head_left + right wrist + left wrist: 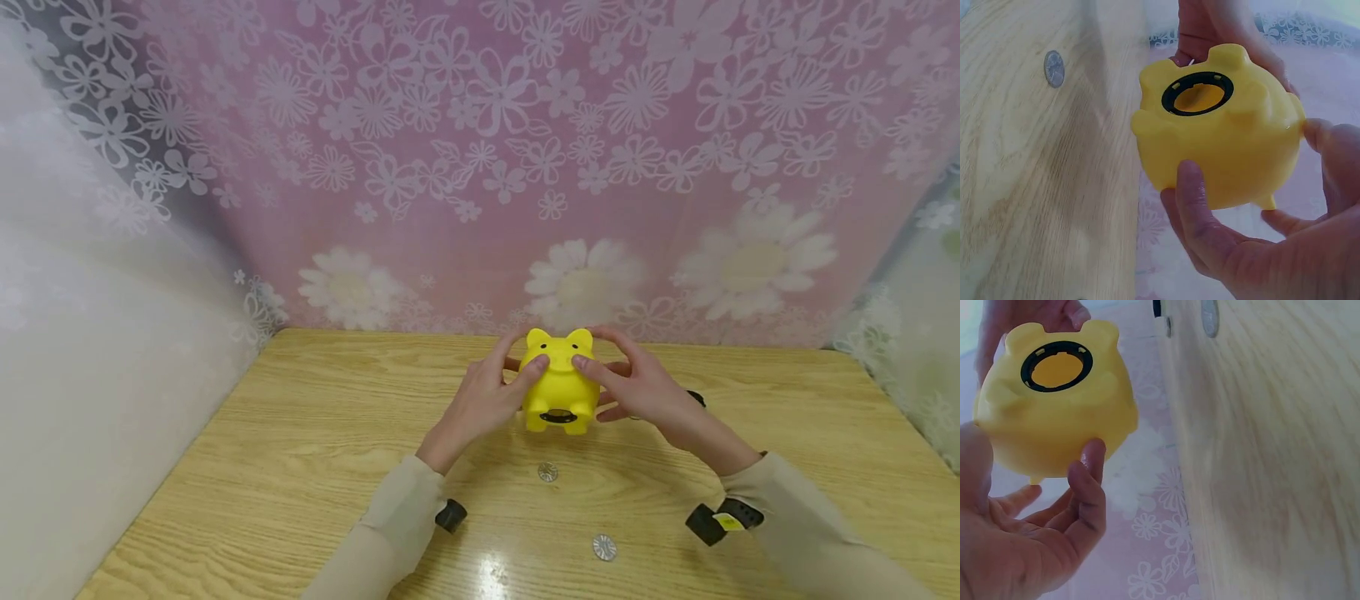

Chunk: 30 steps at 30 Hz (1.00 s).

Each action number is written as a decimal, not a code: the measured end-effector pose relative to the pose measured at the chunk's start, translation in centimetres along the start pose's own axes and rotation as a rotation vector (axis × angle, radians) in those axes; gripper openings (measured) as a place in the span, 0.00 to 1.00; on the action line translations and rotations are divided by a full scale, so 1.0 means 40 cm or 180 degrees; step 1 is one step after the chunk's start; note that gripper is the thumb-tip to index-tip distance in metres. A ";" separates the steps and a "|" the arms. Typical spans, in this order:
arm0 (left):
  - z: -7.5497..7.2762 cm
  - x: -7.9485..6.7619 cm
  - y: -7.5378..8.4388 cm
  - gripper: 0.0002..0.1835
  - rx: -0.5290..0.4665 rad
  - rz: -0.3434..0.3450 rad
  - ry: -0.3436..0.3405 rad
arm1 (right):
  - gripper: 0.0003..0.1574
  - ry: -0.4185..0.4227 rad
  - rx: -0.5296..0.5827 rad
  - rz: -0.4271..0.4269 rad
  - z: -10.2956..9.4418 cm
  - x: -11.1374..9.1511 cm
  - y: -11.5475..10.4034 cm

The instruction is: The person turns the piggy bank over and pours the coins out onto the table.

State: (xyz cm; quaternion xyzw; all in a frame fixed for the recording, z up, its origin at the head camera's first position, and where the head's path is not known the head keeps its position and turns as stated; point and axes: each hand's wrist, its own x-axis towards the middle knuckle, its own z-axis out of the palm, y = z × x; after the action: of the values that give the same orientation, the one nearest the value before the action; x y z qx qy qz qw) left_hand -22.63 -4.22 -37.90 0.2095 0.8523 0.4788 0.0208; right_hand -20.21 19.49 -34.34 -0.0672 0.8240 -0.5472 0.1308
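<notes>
A yellow piggy bank (561,387) is held up between both hands, its face turned toward me. My left hand (483,400) grips its left side, with the thumb near the snout. On the other side my right hand (648,387) grips it the same way, thumb beside the snout. In the wrist views, a black ring (1057,367) frames an uncovered round hole in the belly, between the stubby feet. The hollow inside shows through that hole in the right wrist view. Below the piggy bank, a silver coin (547,472) lies on the wooden table (337,433).
Nearer the front lies another coin (604,547). Behind my right hand a small black object (697,398) is partly hidden on the table. Black wrist cameras (723,521) sit on both forearms. A pink flowered curtain (480,192) hangs behind the table's back edge.
</notes>
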 end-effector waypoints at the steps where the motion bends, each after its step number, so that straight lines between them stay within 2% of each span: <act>1: 0.000 0.001 0.002 0.35 -0.0012 -0.0055 -0.0015 | 0.48 -0.0045 0.0026 0.0038 -0.003 0.001 -0.002; 6: -0.004 0.011 0.013 0.36 -0.0084 -0.0248 -0.0105 | 0.50 -0.0179 0.0034 0.0164 -0.019 0.009 -0.015; 11: -0.010 0.024 0.020 0.37 -0.0177 -0.0313 -0.0173 | 0.54 -0.0220 -0.0031 0.0219 -0.031 0.021 -0.030; 15: -0.015 0.036 0.020 0.37 -0.0373 -0.0357 -0.0288 | 0.55 -0.0223 -0.0045 0.0193 -0.035 0.027 -0.032; 22: -0.023 0.057 0.017 0.38 -0.0650 -0.0231 -0.0366 | 0.54 -0.0153 -0.0057 -0.0080 -0.047 0.039 -0.034; 30: -0.036 0.067 0.027 0.39 -0.0736 -0.0236 -0.0387 | 0.54 -0.0211 -0.0020 -0.0064 -0.055 0.051 -0.045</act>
State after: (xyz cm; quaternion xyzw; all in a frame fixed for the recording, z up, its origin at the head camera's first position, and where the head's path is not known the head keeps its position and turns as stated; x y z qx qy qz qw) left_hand -25.04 -3.89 -35.80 0.2027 0.7958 0.5592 0.1141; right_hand -22.84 20.20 -32.15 -0.0939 0.8203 -0.5433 0.1522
